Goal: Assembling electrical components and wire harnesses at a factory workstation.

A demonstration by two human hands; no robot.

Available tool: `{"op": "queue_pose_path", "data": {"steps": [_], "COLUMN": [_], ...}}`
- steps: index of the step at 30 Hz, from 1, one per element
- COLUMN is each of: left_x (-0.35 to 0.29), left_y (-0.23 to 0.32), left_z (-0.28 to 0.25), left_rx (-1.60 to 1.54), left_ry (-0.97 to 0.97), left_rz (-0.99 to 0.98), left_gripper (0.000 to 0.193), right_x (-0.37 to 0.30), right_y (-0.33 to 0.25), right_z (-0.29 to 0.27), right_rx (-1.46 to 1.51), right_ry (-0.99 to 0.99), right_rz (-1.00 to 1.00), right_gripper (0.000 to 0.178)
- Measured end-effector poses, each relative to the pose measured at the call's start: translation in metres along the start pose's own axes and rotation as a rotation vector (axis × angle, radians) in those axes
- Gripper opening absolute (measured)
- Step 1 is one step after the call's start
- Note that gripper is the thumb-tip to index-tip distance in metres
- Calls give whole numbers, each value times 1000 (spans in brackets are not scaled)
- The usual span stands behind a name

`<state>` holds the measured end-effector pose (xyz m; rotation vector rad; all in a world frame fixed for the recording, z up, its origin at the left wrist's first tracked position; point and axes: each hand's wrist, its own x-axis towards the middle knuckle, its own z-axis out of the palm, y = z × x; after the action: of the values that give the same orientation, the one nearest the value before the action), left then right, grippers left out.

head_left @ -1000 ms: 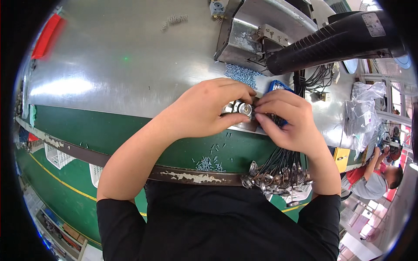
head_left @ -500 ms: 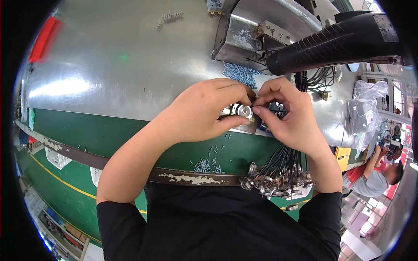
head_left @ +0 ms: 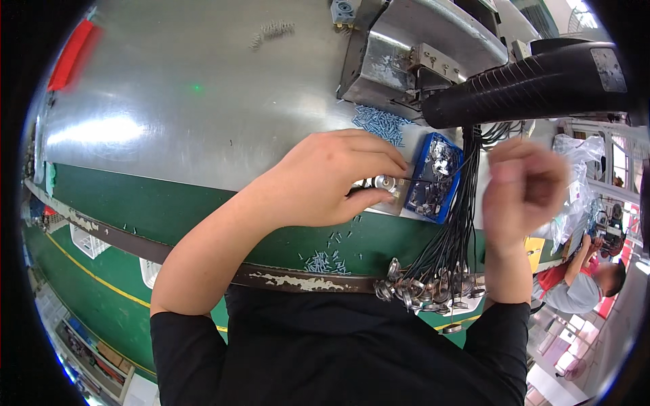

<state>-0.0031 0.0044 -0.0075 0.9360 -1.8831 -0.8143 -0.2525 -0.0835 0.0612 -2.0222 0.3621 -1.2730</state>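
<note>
Presently, from my remote post, I note the left hand (head_left: 332, 177) curled, thumb and fingers about a round metal part (head_left: 384, 183), just left of the blue tray (head_left: 441, 218). The right hand (head_left: 525, 186) is blurred, fingers bent; I cannot tell whether it holds anything. Should the thin dark wire (head_left: 426, 181) snag on the cable bundle (head_left: 467, 199), I judge the part could be tugged askew.

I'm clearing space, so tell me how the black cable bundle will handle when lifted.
The black cable bundle would probably flop, since it bends and fans out. Its round metal ends may swing and knock together, since they hang clustered.
</note>
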Motion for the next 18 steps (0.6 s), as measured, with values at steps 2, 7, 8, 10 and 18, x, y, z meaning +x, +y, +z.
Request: {"op": "queue_pose_path", "data": {"steps": [2, 7, 8, 10, 18], "left_x": [7, 2, 2, 7, 2], "left_y": [3, 1, 2, 5, 1], "left_z": [1, -3, -4, -2, -3], "left_rx": [-10, 32, 43, 24, 19], "left_ry": [4, 7, 13, -2, -7], "left_rz": [34, 1, 16, -1, 13], "left_gripper": [30, 31, 31, 31, 32], "right_x": [28, 72, 78, 78, 112], "right_y": [-2, 15, 19, 34, 15], "right_z": [-21, 10, 6, 8, 18], "right_rx": [88, 249, 197, 456, 615], "right_ry": [224, -103, -252, -254, 99], "right_rz": [-25, 399, 353, 272, 111], "right_gripper": [45, 117, 120, 117, 112]}}
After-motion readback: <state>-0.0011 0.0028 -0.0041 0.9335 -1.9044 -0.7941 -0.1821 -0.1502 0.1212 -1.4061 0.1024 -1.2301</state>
